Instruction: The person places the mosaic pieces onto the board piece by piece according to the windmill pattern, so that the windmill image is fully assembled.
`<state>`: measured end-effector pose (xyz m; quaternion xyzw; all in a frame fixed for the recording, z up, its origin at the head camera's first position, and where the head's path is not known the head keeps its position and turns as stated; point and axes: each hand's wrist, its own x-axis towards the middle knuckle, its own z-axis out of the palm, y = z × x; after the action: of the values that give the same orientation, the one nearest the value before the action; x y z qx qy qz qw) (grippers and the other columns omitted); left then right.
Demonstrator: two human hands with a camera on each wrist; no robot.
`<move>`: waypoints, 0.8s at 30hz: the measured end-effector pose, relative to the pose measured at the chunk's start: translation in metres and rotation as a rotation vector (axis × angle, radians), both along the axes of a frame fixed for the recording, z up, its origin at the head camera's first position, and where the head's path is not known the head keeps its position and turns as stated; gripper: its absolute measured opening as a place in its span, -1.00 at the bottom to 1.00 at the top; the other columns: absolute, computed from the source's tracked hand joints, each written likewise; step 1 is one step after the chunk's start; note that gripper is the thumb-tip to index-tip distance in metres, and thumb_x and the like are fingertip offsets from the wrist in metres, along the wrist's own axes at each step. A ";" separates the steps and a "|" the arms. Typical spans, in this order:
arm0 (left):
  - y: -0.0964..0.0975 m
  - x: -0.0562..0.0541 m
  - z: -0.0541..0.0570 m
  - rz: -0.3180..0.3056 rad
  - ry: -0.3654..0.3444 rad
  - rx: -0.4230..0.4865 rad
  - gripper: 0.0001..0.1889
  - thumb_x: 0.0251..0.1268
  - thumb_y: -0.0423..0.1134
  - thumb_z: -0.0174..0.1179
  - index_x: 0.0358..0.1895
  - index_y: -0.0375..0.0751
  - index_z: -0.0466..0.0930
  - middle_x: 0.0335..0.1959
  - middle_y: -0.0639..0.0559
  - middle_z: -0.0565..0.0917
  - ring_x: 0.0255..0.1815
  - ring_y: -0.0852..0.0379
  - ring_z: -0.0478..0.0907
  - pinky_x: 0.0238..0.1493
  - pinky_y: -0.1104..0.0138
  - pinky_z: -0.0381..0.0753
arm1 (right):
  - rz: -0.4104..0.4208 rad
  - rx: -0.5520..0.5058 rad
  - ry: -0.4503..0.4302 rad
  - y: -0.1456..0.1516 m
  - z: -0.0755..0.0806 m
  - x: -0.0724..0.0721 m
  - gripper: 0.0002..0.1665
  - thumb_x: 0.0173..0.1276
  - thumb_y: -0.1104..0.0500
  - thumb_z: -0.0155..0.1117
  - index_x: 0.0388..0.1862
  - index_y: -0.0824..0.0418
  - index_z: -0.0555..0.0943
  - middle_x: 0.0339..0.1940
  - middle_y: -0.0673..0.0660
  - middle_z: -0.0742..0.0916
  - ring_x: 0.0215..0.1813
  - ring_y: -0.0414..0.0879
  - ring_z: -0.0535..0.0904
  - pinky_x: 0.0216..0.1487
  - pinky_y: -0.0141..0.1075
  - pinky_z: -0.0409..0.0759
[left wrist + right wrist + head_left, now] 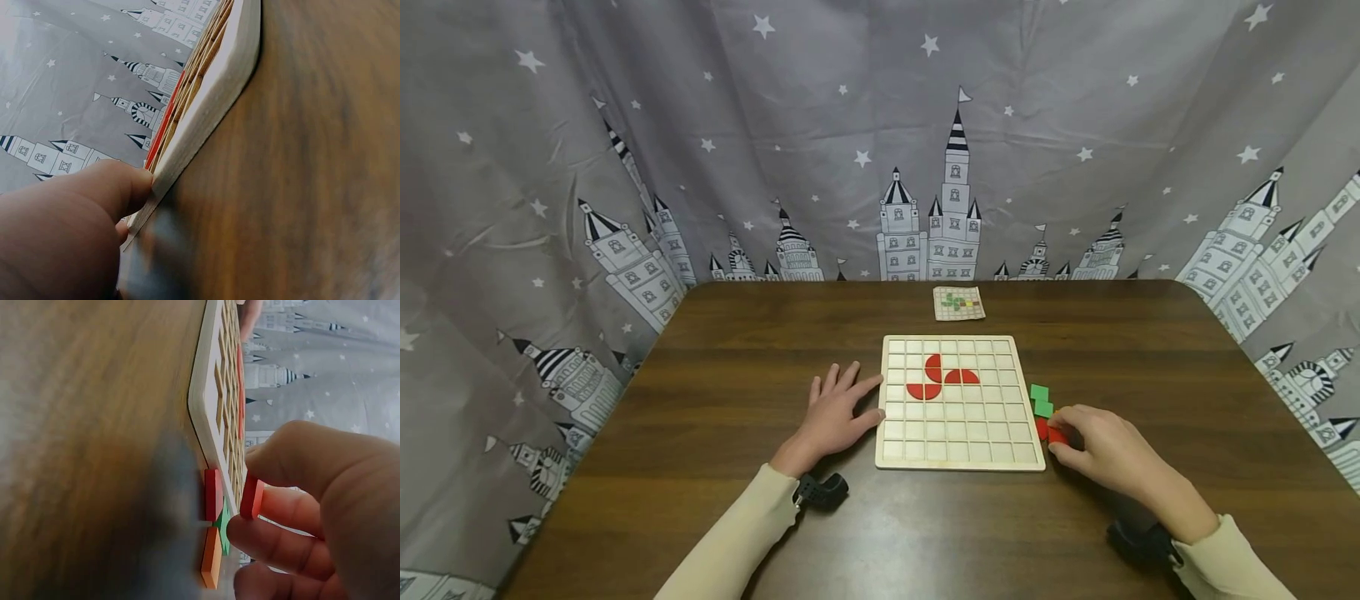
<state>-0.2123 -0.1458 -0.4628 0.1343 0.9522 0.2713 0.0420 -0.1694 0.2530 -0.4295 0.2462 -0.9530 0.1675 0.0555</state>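
A cream grid board (962, 454) lies on the table with several red pieces (961, 377) set in its squares, rounded in outline. My left hand (835, 417) lies at its left side, fingers spread, thumb and forefinger touching the rim. In the left wrist view the thumb (119, 184) presses on the board's edge. Beyond the right edge, my right hand (1108, 450) pinches a red piece (252, 497) between thumb and fingers, raised off the table. Below it lie another red piece (213, 494), an orange piece (211, 556) and green squares (1041, 407).
Behind the board is a small pattern card (958, 303) printed with a coloured grid. The brown wooden table (760, 333) ends at a grey curtain (820, 108) with castles and stars. A dark wrist camera (822, 492) sits on the left wrist.
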 end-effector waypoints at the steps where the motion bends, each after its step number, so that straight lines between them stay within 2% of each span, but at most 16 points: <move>1: -0.001 0.000 0.000 0.001 0.002 0.002 -0.38 0.41 0.06 0.19 0.51 0.06 0.40 0.65 -0.29 0.13 0.68 -0.44 -0.17 0.54 -0.40 -0.28 | 0.005 -0.003 -0.003 -0.002 0.000 -0.003 -0.80 0.20 0.14 0.51 -0.20 0.06 0.71 -0.35 -0.16 0.69 -0.38 -0.33 0.47 -0.39 -0.34 0.49; 4: -0.002 0.000 0.000 -0.004 0.008 -0.004 -0.37 0.41 0.06 0.19 0.51 0.06 0.40 0.64 -0.30 0.14 0.68 -0.45 -0.15 0.54 -0.41 -0.26 | 0.008 -0.004 -0.017 -0.011 0.001 -0.011 -0.82 0.22 0.13 0.50 -0.21 0.05 0.70 -0.42 -0.17 0.62 -0.42 -0.34 0.40 -0.43 -0.39 0.40; 8: -0.002 0.001 0.001 -0.007 0.004 -0.009 -0.38 0.42 0.07 0.19 0.52 0.09 0.39 0.65 -0.28 0.13 0.68 -0.44 -0.15 0.54 -0.40 -0.25 | 0.028 -0.012 -0.012 -0.028 0.002 -0.025 -0.81 0.24 0.14 0.48 -0.18 0.09 0.70 -0.45 -0.14 0.59 -0.43 -0.30 0.40 -0.43 -0.39 0.38; 16: 0.001 0.003 -0.001 0.001 -0.006 -0.002 -0.39 0.44 0.09 0.18 0.52 0.13 0.39 0.66 -0.25 0.12 0.69 -0.40 -0.18 0.56 -0.38 -0.28 | 0.061 -0.002 -0.028 -0.065 0.001 -0.053 -0.80 0.29 0.15 0.46 -0.13 0.16 0.72 -0.34 -0.01 0.73 -0.34 -0.20 0.56 -0.35 -0.27 0.53; 21: 0.001 0.002 -0.001 0.008 0.008 -0.002 -0.39 0.42 0.07 0.19 0.51 0.10 0.41 0.65 -0.26 0.14 0.69 -0.42 -0.15 0.55 -0.39 -0.26 | 0.070 0.021 -0.037 -0.084 0.003 -0.063 -0.81 0.33 0.15 0.44 -0.12 0.17 0.72 -0.30 0.03 0.75 -0.29 -0.16 0.61 -0.31 -0.20 0.60; 24: 0.000 0.002 0.001 0.011 0.005 -0.001 -0.39 0.42 0.07 0.19 0.51 0.10 0.41 0.65 -0.26 0.14 0.69 -0.42 -0.15 0.55 -0.39 -0.26 | 0.074 0.035 -0.048 -0.097 0.005 -0.066 -0.86 0.34 0.16 0.42 -0.17 0.16 0.71 -0.34 0.02 0.72 -0.32 -0.16 0.56 -0.35 -0.23 0.55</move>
<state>-0.2108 -0.1458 -0.4618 0.1295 0.9532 0.2707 0.0382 -0.2352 0.1564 -0.4244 0.2781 -0.9471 0.1586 0.0221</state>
